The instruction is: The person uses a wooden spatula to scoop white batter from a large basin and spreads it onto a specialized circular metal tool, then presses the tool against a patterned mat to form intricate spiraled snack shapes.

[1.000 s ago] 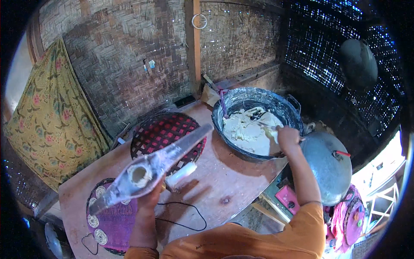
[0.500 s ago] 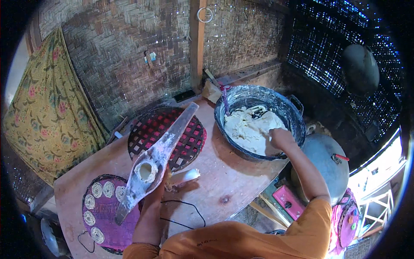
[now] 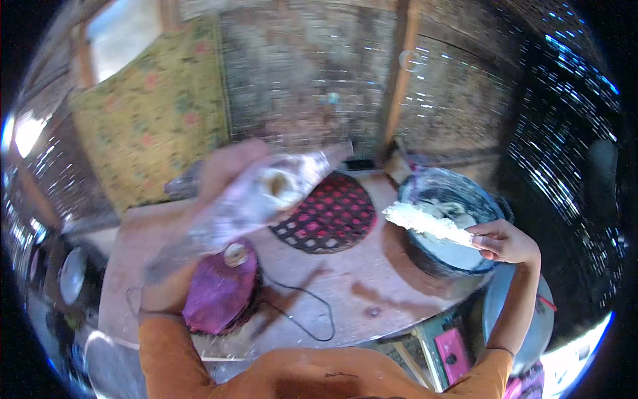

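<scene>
The left hand (image 3: 219, 174), blurred, grips a long floured paddle (image 3: 266, 196) raised over the table (image 3: 372, 292); the right hand (image 3: 506, 241) pinches a spatula (image 3: 428, 224) loaded with white dough above the basin (image 3: 452, 199). Farther back lies a red-and-black mat (image 3: 332, 214).

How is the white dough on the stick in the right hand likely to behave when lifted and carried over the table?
The dough probably sticks rather than slides, since it clings along the stick. It looks soft and lumpy, so bits may sag or drop. The right hand holds it nearly level, which suggests a light load.
</scene>
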`<action>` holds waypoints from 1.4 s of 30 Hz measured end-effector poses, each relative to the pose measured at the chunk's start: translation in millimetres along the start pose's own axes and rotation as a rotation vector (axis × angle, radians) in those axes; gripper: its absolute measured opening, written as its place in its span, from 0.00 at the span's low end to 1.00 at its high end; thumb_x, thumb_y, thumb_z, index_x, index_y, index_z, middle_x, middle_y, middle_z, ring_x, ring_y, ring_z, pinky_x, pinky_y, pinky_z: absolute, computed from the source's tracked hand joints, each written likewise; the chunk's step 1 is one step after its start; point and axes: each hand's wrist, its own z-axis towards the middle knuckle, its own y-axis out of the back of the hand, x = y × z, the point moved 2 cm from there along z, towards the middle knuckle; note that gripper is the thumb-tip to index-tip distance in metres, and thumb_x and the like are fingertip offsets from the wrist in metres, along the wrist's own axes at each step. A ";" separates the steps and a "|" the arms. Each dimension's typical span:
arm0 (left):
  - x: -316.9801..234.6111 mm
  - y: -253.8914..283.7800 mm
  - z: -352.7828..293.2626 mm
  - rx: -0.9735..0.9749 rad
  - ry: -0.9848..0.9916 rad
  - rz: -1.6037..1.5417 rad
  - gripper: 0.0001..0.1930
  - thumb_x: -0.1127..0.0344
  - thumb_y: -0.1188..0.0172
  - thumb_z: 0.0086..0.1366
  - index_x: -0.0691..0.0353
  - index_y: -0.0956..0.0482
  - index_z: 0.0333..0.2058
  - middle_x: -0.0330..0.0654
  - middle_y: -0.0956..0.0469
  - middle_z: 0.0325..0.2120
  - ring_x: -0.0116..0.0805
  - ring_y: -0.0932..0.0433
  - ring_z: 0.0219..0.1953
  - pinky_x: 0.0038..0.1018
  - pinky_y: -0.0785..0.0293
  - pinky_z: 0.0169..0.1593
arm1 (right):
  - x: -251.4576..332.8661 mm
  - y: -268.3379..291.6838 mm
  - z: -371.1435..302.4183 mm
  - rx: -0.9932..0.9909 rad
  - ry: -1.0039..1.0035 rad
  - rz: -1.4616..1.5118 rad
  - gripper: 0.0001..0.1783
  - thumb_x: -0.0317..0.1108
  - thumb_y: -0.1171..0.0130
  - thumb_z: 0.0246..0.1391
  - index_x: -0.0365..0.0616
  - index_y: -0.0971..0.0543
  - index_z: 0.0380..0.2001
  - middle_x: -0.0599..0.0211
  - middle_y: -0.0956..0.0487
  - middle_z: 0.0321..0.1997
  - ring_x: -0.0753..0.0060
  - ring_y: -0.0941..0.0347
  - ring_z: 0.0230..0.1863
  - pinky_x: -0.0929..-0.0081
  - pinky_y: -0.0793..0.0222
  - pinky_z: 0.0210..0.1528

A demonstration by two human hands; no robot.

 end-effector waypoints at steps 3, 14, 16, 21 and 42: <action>12.1 -12.5 -37.3 0.097 -0.086 0.176 0.16 0.55 0.35 0.45 0.58 0.28 0.26 0.42 0.31 0.21 0.45 0.27 0.25 0.33 0.31 0.27 | 44.9 -42.7 21.4 0.194 0.134 0.158 0.17 0.33 0.47 0.58 0.34 0.26 0.47 0.75 0.31 0.18 0.88 0.41 0.15 0.88 0.49 0.14; -20.1 58.5 -126.0 0.108 0.295 0.522 0.11 0.61 0.44 0.53 0.60 0.26 0.33 0.49 0.24 0.26 0.48 0.23 0.30 0.40 0.29 0.29 | 199.0 -215.8 73.2 -0.222 1.221 -0.905 0.15 0.34 0.45 0.47 0.47 0.22 0.41 0.63 0.22 0.25 0.62 0.25 0.27 0.66 0.31 0.29; -16.0 66.1 -141.3 0.138 0.379 0.591 0.11 0.62 0.45 0.53 0.60 0.25 0.34 0.49 0.24 0.24 0.48 0.23 0.28 0.40 0.29 0.29 | 202.3 -250.8 69.1 -0.414 1.374 -1.057 0.19 0.33 0.46 0.44 0.48 0.24 0.44 0.67 0.25 0.25 0.66 0.26 0.25 0.67 0.31 0.27; 12.7 81.6 -199.2 0.072 0.444 0.773 0.10 0.64 0.47 0.55 0.56 0.24 0.36 0.50 0.24 0.20 0.47 0.22 0.25 0.39 0.28 0.27 | 187.6 -294.5 86.1 -0.414 1.575 -1.027 0.22 0.31 0.50 0.46 0.48 0.27 0.48 0.70 0.28 0.25 0.69 0.28 0.24 0.71 0.33 0.25; 5.1 113.2 -220.2 -0.267 0.818 0.868 0.11 0.62 0.46 0.56 0.60 0.25 0.36 0.51 0.23 0.28 0.51 0.22 0.30 0.41 0.28 0.31 | 138.6 -345.3 116.9 0.348 0.881 0.251 0.20 0.27 0.54 0.59 0.43 0.31 0.56 0.58 0.27 0.23 0.77 0.34 0.25 0.74 0.33 0.33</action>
